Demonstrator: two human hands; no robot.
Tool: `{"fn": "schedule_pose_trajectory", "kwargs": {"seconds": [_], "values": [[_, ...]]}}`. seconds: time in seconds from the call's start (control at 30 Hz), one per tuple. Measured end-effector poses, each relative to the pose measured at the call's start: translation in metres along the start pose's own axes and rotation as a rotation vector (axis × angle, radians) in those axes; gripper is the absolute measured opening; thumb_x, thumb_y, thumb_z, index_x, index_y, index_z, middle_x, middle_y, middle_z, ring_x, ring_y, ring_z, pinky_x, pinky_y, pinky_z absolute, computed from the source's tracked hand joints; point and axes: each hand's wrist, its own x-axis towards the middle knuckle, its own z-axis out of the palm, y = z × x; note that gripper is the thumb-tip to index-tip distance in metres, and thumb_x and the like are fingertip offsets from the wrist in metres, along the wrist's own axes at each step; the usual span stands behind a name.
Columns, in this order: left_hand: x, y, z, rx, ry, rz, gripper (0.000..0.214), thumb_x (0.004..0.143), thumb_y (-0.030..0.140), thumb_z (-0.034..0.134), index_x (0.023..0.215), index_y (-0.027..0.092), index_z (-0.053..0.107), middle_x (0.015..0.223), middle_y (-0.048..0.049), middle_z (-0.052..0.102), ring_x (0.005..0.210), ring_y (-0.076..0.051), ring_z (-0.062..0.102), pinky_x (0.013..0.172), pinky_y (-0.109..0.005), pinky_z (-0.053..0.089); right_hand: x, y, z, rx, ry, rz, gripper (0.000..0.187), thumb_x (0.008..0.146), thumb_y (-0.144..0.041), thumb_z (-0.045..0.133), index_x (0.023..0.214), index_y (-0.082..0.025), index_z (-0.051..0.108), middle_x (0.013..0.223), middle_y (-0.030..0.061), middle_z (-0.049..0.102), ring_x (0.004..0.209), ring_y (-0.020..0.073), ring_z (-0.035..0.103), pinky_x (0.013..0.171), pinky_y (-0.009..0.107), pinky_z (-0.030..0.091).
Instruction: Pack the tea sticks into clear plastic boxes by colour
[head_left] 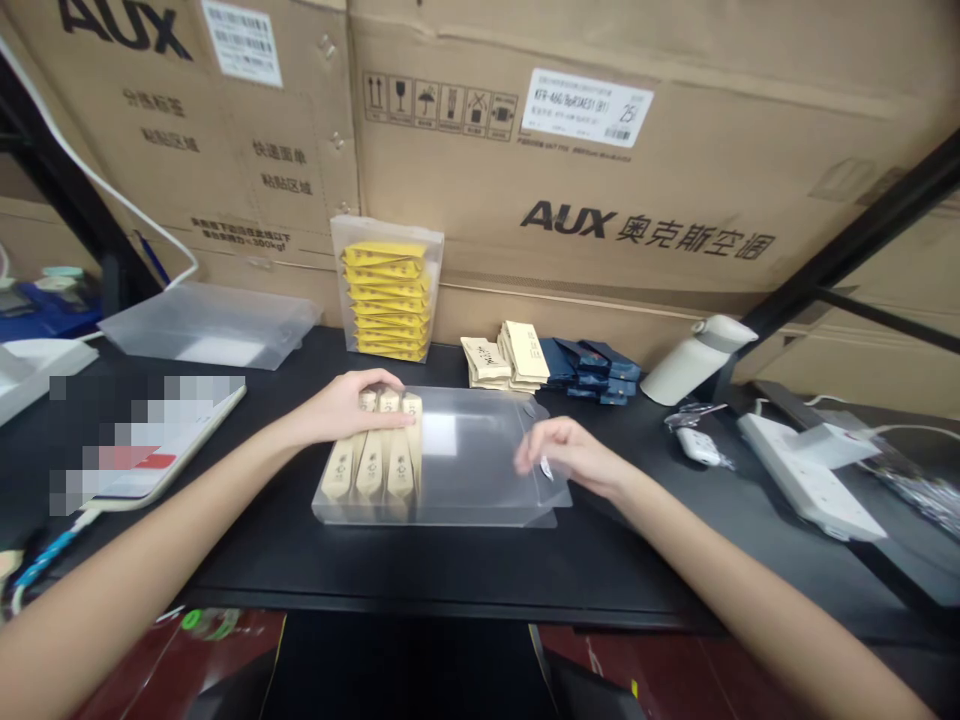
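A clear plastic box (480, 490) lies flat on the black desk in front of me. Upright in its left part stand several cream paper packets (369, 470) with dark lettering, while its right part shows only a pale rectangle through the plastic. My left hand (349, 405) grips the box's left half from above, fingers closed over the packets' upper ends. By the flaps at the box's right end, my right hand (559, 450) is closed with bent fingers, smeared by motion. A small white bit shows at its fingertips; I cannot make out what it is.
Behind the box stand a clear box of yellow packets (386, 300), cream packets (525, 355), navy packets (592, 370) and a white bottle (694, 365). An empty-looking clear box (210, 320), a tablet (180, 440) and a power strip (814, 480) flank them. Large cartons (465, 190) form the back.
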Motion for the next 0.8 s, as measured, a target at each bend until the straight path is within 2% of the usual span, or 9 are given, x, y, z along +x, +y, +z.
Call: {"fn": "schedule_pose_trajectory", "kwargs": {"seconds": [0.07,0.13,0.23,0.33,0.4,0.47,0.57,0.67,0.8], "values": [[0.001,-0.003,-0.006,-0.003,-0.014,0.018,0.049,0.066,0.054,0.076,0.099,0.019,0.065,0.108,-0.0082,0.07,0.103,-0.028,0.064,0.095,-0.042,0.046,0.004,-0.002,-0.015,-0.029,0.194,-0.043,0.014,0.07,-0.021,0.072,0.058,-0.016,0.066,0.057,0.0003,0.068,0.053,0.0101,0.063,0.055,0.021,0.052],[0.001,-0.004,-0.01,-0.006,-0.032,0.041,0.048,0.066,0.053,0.076,0.098,0.019,0.065,0.106,-0.0077,0.069,0.102,-0.028,0.064,0.094,-0.042,0.046,0.01,-0.008,-0.024,-0.169,0.354,-0.114,0.012,0.072,-0.02,0.065,0.061,-0.016,0.064,0.055,0.0003,0.065,0.046,0.0099,0.058,0.049,0.021,0.048],[0.001,-0.004,-0.01,-0.013,-0.043,0.05,0.047,0.067,0.053,0.076,0.099,0.02,0.065,0.106,-0.0073,0.069,0.102,-0.028,0.064,0.094,-0.042,0.046,0.026,-0.019,-0.026,-0.551,0.471,-0.339,0.008,0.077,-0.022,0.061,0.074,-0.017,0.066,0.074,0.0057,0.072,0.062,0.0166,0.067,0.062,0.03,0.055],[-0.001,-0.002,-0.01,-0.021,-0.034,0.047,0.049,0.066,0.055,0.076,0.099,0.02,0.065,0.107,-0.0078,0.07,0.103,-0.029,0.064,0.094,-0.041,0.047,0.053,-0.029,-0.026,-0.963,0.398,-0.57,0.015,0.081,-0.022,0.06,0.092,-0.018,0.07,0.105,0.0109,0.073,0.102,0.0254,0.068,0.096,0.044,0.051],[-0.002,-0.001,-0.01,-0.023,-0.027,0.045,0.05,0.066,0.056,0.076,0.099,0.02,0.065,0.107,-0.0074,0.07,0.103,-0.028,0.064,0.094,-0.041,0.047,0.072,-0.034,-0.026,-1.152,0.259,-0.585,0.029,0.079,-0.021,0.063,0.108,-0.018,0.068,0.118,0.0129,0.069,0.115,0.0286,0.062,0.103,0.048,0.045],[-0.002,-0.002,-0.01,-0.015,-0.027,0.043,0.05,0.066,0.056,0.075,0.099,0.02,0.066,0.107,-0.0071,0.07,0.103,-0.029,0.064,0.094,-0.041,0.047,0.088,-0.037,-0.025,-1.285,0.137,-0.525,0.041,0.075,-0.017,0.067,0.116,-0.016,0.065,0.122,0.0149,0.067,0.116,0.0304,0.061,0.101,0.047,0.046],[-0.002,-0.005,-0.011,0.005,-0.033,0.042,0.051,0.067,0.056,0.075,0.102,0.02,0.066,0.108,-0.0072,0.07,0.103,-0.029,0.064,0.095,-0.042,0.047,0.101,-0.04,-0.021,-1.398,0.038,-0.39,0.034,0.078,-0.013,0.064,0.112,-0.015,0.066,0.112,0.0145,0.07,0.101,0.0276,0.066,0.088,0.038,0.05],[-0.002,-0.007,-0.012,0.013,-0.037,0.042,0.051,0.067,0.055,0.075,0.103,0.02,0.065,0.109,-0.0073,0.07,0.104,-0.028,0.064,0.096,-0.042,0.046,0.102,-0.041,-0.019,-1.426,0.013,-0.305,0.027,0.082,-0.011,0.06,0.107,-0.013,0.067,0.103,0.0134,0.072,0.092,0.0257,0.068,0.081,0.033,0.05],[-0.002,-0.005,-0.012,0.011,-0.03,0.051,0.05,0.067,0.056,0.075,0.101,0.02,0.065,0.109,-0.0074,0.07,0.104,-0.028,0.064,0.095,-0.041,0.046,0.097,-0.039,-0.024,-1.363,0.028,-0.348,0.041,0.084,-0.014,0.057,0.124,-0.011,0.062,0.111,0.0155,0.071,0.095,0.0266,0.068,0.084,0.035,0.051]]}}
